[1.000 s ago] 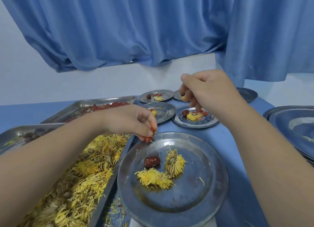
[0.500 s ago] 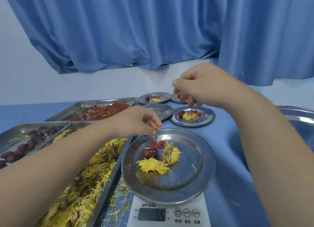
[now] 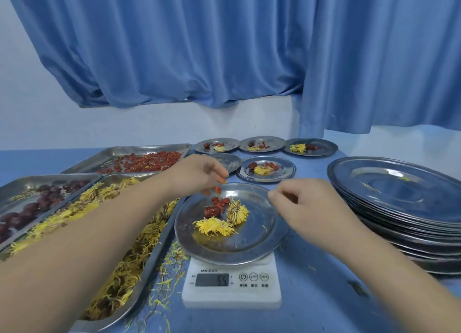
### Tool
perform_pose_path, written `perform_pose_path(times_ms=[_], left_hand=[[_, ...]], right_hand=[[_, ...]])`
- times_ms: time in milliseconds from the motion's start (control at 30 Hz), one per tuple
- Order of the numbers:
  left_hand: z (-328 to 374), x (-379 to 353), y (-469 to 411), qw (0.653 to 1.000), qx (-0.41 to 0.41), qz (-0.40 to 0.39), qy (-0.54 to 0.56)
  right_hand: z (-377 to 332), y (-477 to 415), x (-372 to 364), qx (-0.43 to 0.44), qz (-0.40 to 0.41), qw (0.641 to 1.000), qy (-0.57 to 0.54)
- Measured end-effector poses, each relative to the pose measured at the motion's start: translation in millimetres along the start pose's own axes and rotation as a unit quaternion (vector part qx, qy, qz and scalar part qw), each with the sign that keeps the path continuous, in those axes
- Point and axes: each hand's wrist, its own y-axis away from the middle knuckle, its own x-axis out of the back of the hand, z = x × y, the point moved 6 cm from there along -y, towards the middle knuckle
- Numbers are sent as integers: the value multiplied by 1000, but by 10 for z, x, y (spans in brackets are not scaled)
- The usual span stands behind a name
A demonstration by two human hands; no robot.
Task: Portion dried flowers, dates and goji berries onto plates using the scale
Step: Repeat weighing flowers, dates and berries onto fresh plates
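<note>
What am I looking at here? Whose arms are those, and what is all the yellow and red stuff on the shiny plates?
The picture comes from a camera worn on a person's head, so you see that person's own two arms reaching forward over a blue table.

The left hand is dropping small red goji berries onto a metal plate. That plate sits on a white scale, which shows how heavy the food is. Also on the plate are two yellow dried flowers and one dark red date.

The right hand hovers at the plate's edge, fingers curled; I cannot tell if it holds anything.

On the left are trays: flowers, dates and goji berries. Further back are small plates already filled. On the right is a stack of spare plates.
</note>
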Motion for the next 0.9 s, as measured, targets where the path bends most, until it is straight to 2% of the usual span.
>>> perform_pose_path(times_ms=[233,367,433,533,600,733,900], left_hand=[[-25,-33,32,999,-3,53,-12],[-85,35,120,991,6,102,84],[-151,40,210,972,27,106,210],[-256,18,370,921,44,91,377],[-318,-1,461,898,46,76,431],[-386,-34,578,864,51,61,497],[-407,-79,674,818,47,41,572]], right_hand=[[187,275,-24,55,50,996,53],[238,263,-63,22,61,997,43],[312,269,-109,-13,59,998,31],[436,268,-143,-83,64,995,-7],[504,260,-160,-123,54,990,-28],[620,291,-266,-213,-26,973,-80],[634,351,-439,-304,-94,923,-215]])
